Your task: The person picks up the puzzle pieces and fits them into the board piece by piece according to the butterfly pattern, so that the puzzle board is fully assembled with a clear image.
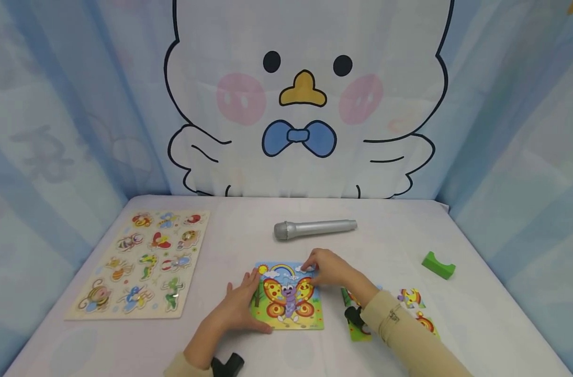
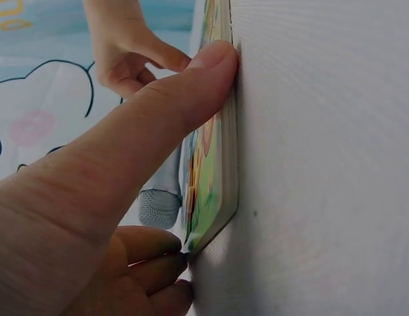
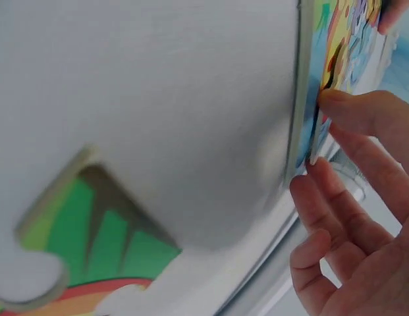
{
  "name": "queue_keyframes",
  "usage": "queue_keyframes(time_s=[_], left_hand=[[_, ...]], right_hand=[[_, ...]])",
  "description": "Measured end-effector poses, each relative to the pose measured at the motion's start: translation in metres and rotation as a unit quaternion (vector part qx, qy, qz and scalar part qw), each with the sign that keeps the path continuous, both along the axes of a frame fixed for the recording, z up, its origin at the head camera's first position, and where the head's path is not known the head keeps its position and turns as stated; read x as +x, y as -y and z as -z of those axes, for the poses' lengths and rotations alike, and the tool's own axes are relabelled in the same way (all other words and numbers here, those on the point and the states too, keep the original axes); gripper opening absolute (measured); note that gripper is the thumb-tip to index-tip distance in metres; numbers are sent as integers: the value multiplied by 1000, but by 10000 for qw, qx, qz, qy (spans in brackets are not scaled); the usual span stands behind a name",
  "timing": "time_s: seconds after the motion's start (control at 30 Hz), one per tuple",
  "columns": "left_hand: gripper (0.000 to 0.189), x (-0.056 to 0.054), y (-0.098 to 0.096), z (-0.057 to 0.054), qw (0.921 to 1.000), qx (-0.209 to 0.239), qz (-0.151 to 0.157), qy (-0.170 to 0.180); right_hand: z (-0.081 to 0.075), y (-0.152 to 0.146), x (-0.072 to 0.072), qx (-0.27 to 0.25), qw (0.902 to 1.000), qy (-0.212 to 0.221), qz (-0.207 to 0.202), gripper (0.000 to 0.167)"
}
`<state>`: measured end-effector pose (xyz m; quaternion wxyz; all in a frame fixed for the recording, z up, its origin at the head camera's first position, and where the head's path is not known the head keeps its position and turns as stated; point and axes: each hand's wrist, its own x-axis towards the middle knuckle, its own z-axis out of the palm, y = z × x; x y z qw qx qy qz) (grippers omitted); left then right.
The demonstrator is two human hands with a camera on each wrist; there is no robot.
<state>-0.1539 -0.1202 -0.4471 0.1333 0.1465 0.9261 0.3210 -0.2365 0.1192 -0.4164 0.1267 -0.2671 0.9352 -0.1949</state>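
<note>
A square butterfly jigsaw puzzle (image 1: 288,309) lies flat on the table in front of me. My left hand (image 1: 239,306) holds it at the left side, its thumb along the bottom edge and its fingers up the left edge. At the upper right corner, my right hand (image 1: 330,269) pinches a thin blue puzzle piece (image 3: 315,135) between thumb and fingers. That piece sits slightly raised and tilted over the board; the fingers partly hide it from above. Several loose puzzle pieces (image 1: 411,298) lie right of the board, partly covered by the right forearm.
A silver toy microphone (image 1: 321,228) lies behind the puzzle. At the left is a wooden insect peg board (image 1: 140,267). A green notched block (image 1: 438,265) lies at the right. A printed curtain (image 1: 305,173) closes off the table's back and sides.
</note>
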Motion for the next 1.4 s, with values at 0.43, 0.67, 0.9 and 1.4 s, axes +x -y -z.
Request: queue_keyframes(time_s=[0.43, 0.67, 0.9, 1.4], left_hand=[[116, 2, 2, 1, 10000, 36, 11, -52], [116, 1, 2, 1, 9999, 141, 50, -61], [117, 1, 5, 0, 10000, 85, 12, -35], [116, 1, 6, -4, 9998, 99, -22, 175]], right_hand=[[-2, 11, 3, 448, 9978, 35, 479, 26], [0, 2, 4, -134, 9987, 117, 480, 28], [-1, -13, 5, -787, 9966, -8, 223, 34], [-11, -50, 20, -1011, 9932, 204, 544, 42]])
